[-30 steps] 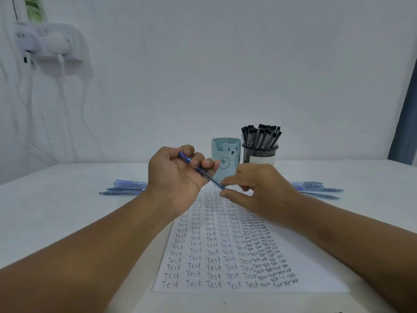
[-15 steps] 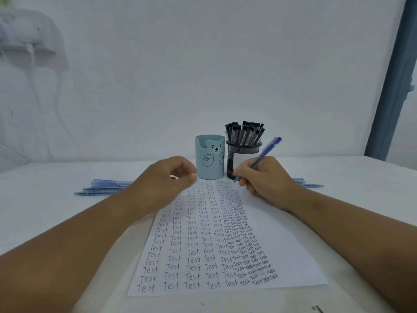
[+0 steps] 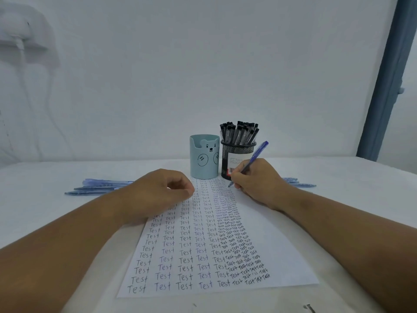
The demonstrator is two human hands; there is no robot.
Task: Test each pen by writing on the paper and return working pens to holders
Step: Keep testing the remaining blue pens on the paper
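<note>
White table point(image 3: 338, 177) bears two holders point(image 3: 204, 162), one paper point(image 3: 282, 256).

Soft, even, bluish light — faint shadows, wide-angle edge distortion, sharp focus

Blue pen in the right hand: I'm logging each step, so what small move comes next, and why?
Probably write a short test word: the right hand grips the blue pen with its tip at the paper's far end, and the left hand rests on the sheet.
</note>
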